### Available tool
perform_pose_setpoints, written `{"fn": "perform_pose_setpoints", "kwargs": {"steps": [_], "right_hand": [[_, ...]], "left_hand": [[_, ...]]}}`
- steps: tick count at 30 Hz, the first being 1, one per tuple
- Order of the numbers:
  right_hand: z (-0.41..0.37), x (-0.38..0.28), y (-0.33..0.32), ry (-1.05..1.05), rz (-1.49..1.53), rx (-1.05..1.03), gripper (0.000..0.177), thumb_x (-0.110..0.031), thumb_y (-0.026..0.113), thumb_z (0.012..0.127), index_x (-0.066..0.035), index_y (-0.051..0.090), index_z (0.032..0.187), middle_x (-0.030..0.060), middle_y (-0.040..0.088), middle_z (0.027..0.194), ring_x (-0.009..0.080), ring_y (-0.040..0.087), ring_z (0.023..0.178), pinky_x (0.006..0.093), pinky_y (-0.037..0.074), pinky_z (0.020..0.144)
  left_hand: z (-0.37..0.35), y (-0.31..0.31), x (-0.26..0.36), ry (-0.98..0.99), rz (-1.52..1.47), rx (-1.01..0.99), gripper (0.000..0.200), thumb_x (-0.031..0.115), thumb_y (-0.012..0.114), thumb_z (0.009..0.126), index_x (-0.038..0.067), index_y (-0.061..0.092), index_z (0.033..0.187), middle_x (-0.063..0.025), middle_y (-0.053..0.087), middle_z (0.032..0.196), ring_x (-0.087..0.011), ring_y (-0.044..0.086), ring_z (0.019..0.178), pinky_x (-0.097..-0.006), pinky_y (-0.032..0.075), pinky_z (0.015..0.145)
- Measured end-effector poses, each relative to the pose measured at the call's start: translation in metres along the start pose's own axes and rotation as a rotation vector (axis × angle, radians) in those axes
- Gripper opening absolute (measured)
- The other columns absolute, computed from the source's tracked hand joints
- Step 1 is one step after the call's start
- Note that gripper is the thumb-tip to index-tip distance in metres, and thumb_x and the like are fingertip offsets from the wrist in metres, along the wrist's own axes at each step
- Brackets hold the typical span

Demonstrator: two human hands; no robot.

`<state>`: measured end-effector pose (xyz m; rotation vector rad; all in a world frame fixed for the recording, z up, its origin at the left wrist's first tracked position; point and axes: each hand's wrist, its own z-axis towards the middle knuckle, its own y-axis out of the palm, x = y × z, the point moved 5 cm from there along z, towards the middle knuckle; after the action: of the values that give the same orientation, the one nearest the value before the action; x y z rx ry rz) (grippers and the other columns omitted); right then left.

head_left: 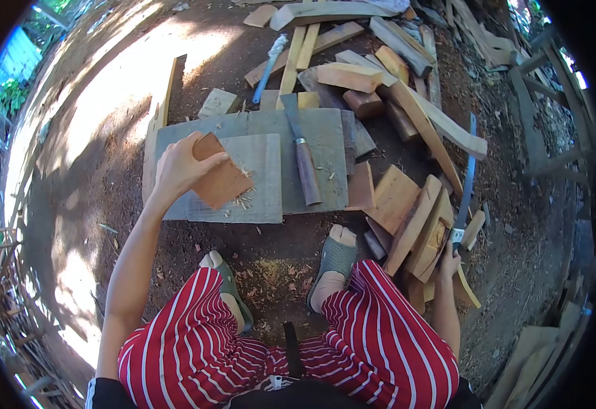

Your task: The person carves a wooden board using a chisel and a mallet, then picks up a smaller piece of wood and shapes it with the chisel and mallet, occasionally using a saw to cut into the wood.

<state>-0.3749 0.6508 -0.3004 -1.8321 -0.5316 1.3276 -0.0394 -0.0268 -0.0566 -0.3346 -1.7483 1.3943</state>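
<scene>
My left hand point(183, 167) grips a flat reddish-brown wooden block point(221, 174), fingers at its upper left edge and thumb across its face. The block stands tilted on a grey wooden board point(260, 198), with pale shavings beside it. At the right, my right hand point(450, 263) is closed round the dark handle of a long, slightly curved blade point(468, 184). That blade points away from me, beside the piled wood; its exact kind is hard to tell. A chisel point(303, 160) with a dark wooden handle lies on the boards, right of the block.
Wooden offcuts point(393, 194) are heaped right of the boards, and long pieces point(441, 123) lie behind them. A blue-handled tool point(269, 68) rests beyond the boards. Both my feet, in green slippers point(332, 262), stand just before the boards. A wooden frame point(550, 116) stands far right.
</scene>
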Motion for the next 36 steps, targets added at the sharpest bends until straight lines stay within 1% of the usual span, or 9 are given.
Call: {"fn": "perform_pose_setpoints", "kwargs": {"steps": [1,3,5,13,17,23,28,32,36], "right_hand": [[-0.044,-0.059,-0.025,-0.030,-0.336,0.297,0.056,-0.038,0.064,0.090,-0.001,0.053,0.131,0.0223,0.063,0.111,0.0373,0.060,0.105,0.0456,0.046,0.089],[-0.079,-0.127,-0.044,-0.328,-0.207,0.507,0.049,-0.037,0.060,0.094,-0.004,0.055,0.129,0.0210,0.056,0.123,0.0360,0.049,0.119,0.0429,0.038,0.101],[-0.105,-0.199,-0.045,-0.752,-0.114,0.456,0.041,-0.024,0.059,0.093,-0.004,0.055,0.128,0.0191,0.055,0.122,0.0342,0.051,0.111,0.0440,0.038,0.099],[-0.257,-0.495,0.050,-1.785,-0.167,-0.538,0.029,-0.012,0.059,0.090,-0.007,0.059,0.119,0.0113,0.055,0.111,0.0331,0.052,0.108,0.0429,0.041,0.095],[-0.260,-0.563,0.211,-1.865,-0.232,-0.653,0.028,-0.013,0.051,0.093,-0.008,0.060,0.119,0.0114,0.058,0.115,0.0333,0.055,0.108,0.0420,0.045,0.094],[-0.253,-0.639,0.403,-1.881,-0.352,-0.434,0.038,-0.011,0.048,0.092,-0.014,0.058,0.128,0.0101,0.056,0.128,0.0326,0.053,0.117,0.0419,0.048,0.096],[-0.250,-0.663,0.462,-1.924,-0.706,-0.189,0.038,-0.014,0.051,0.092,-0.023,0.062,0.127,0.0062,0.050,0.139,0.0340,0.044,0.132,0.0434,0.046,0.104],[-0.259,-0.671,0.468,-2.227,-0.682,-0.085,0.021,-0.016,0.057,0.084,-0.021,0.070,0.101,0.0011,0.061,0.101,0.0209,0.056,0.113,0.0404,0.050,0.083],[-0.276,-0.674,0.417,-2.334,-0.622,-0.029,0.014,-0.013,0.058,0.082,-0.018,0.065,0.093,0.0016,0.062,0.087,0.0222,0.066,0.089,0.0381,0.053,0.074]], "left_hand": [[0.003,0.002,-0.004,-0.040,-0.002,-0.002,0.056,0.053,0.072,0.078,0.004,0.067,0.104,-0.0187,0.071,0.087,-0.0362,0.069,0.084,-0.0437,0.052,0.074],[0.006,0.008,-0.019,-0.080,-0.005,0.006,0.055,0.055,0.071,0.079,0.004,0.067,0.101,-0.0184,0.071,0.085,-0.0365,0.069,0.082,-0.0442,0.053,0.072],[0.010,0.021,-0.040,-0.102,-0.048,-0.004,0.056,0.059,0.068,0.080,0.006,0.065,0.099,-0.0194,0.070,0.084,-0.0371,0.068,0.083,-0.0451,0.052,0.072],[0.005,0.037,-0.052,-0.062,0.041,0.205,0.034,0.044,0.053,0.096,0.011,0.061,0.098,-0.0172,0.067,0.076,-0.0402,0.065,0.069,-0.0474,0.050,0.060],[-0.002,0.037,-0.055,-0.022,-0.081,0.335,0.023,0.032,0.055,0.098,0.010,0.061,0.097,-0.0145,0.067,0.075,-0.0376,0.065,0.066,-0.0460,0.049,0.056],[0.007,0.029,-0.047,0.035,-0.111,0.188,0.019,0.023,0.064,0.091,0.010,0.062,0.105,-0.0088,0.068,0.077,-0.0294,0.066,0.060,-0.0374,0.051,0.052],[0.013,0.033,-0.053,0.039,-0.085,0.128,0.026,0.026,0.070,0.086,0.011,0.062,0.106,-0.0058,0.069,0.078,-0.0256,0.065,0.055,-0.0339,0.050,0.049],[0.010,0.034,-0.056,0.039,-0.087,0.057,0.036,0.034,0.076,0.081,0.011,0.062,0.105,-0.0044,0.069,0.080,-0.0247,0.065,0.055,-0.0333,0.050,0.049],[0.012,0.022,-0.056,0.034,-0.224,0.020,0.044,0.039,0.080,0.076,0.010,0.061,0.104,-0.0071,0.069,0.083,-0.0265,0.068,0.063,-0.0341,0.053,0.056]]}}
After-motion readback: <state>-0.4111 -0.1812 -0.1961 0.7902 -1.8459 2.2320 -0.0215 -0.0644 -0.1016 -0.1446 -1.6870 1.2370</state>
